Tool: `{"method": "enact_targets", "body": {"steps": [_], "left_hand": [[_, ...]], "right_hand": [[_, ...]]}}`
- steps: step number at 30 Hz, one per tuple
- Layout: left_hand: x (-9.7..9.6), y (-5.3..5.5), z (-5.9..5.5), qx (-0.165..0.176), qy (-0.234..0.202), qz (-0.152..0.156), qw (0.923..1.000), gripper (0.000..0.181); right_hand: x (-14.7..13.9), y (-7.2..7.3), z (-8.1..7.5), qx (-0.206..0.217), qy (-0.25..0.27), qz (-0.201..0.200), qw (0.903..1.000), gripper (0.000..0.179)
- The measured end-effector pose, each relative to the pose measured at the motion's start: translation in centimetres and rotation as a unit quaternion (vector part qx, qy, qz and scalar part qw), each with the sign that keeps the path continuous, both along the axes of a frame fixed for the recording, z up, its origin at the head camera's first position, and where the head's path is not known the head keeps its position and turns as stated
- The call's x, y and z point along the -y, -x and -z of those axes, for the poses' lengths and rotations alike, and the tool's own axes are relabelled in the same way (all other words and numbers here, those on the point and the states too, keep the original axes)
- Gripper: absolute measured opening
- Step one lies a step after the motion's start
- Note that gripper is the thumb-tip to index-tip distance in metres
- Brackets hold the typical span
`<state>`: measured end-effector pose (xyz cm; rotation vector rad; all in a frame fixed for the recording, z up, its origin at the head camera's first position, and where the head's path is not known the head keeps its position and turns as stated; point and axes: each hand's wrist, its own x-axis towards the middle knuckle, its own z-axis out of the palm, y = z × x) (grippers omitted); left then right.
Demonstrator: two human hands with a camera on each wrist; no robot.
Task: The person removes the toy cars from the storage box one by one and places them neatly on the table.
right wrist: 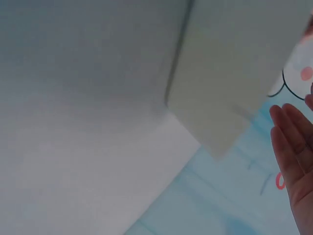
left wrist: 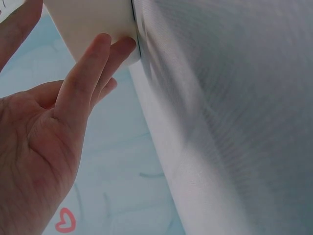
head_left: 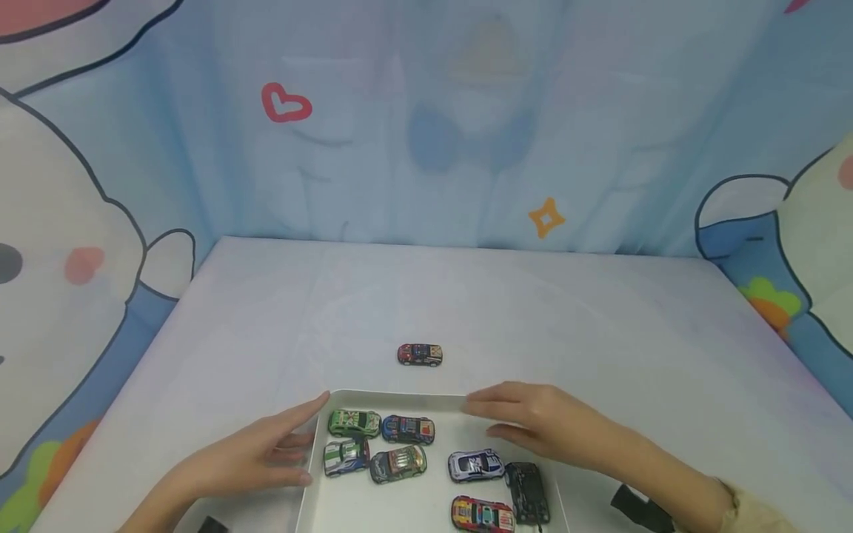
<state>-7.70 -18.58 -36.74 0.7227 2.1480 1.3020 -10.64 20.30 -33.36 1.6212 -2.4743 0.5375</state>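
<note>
A white tray (head_left: pixel 373 511) holds several toy cars, among them a green car (head_left: pixel 354 423), a blue car (head_left: pixel 408 429), a silver car (head_left: pixel 476 465), a red and yellow car (head_left: pixel 483 514) and a black car (head_left: pixel 529 492). My left hand (head_left: pixel 256 455) is at the tray's left side, its extended fingers touching the outer wall in the left wrist view. Over the tray's far right part is my right hand (head_left: pixel 533 418), fingers extended and holding nothing. Whether it touches the rim is unclear. Beyond the tray, one dark multicoloured toy car (head_left: pixel 420 354) sits on the table.
A pale cloth covers the table (head_left: pixel 600 318). Blue cartoon-print curtains (head_left: pixel 373 185) hang behind it and at both sides. Dark objects lie near each wrist at the bottom of the head view. The tray's near edge is cut off by the frame.
</note>
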Motion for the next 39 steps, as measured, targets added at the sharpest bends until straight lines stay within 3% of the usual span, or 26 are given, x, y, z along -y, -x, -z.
{"method": "enact_targets", "body": {"steps": [5,12,24,30,35,39], "left_hand": [[0.0,0.0,-0.1,-0.006,-0.003,0.004,1.0000,0.091],[-0.1,0.0,-0.2,-0.007,0.003,0.005,1.0000,0.091],[-0.1,-0.1,-0.3,0.000,0.000,0.007,1.0000,0.091],[-0.1,0.0,-0.2,0.007,-0.001,0.004,1.0000,0.091],[0.0,-0.1,-0.2,0.006,-0.001,0.001,1.0000,0.091],[0.0,-0.1,-0.3,0.007,-0.001,-0.001,1.0000,0.091]], "right_hand": [[-0.4,-1.4,1.4,0.016,-0.019,-0.017,0.9995,0.045],[-0.1,-2.1,2.6,0.021,-0.065,-0.026,0.9973,0.040],[1.3,-2.3,2.4,-0.006,-0.128,-0.018,0.9916,0.039],[1.8,-2.3,2.5,-0.001,-0.129,-0.009,0.9916,0.036],[1.9,-1.9,2.2,0.048,-0.113,-0.010,0.9924,0.035],[1.8,-1.1,1.1,0.085,-0.061,-0.019,0.9944,0.037]]}}
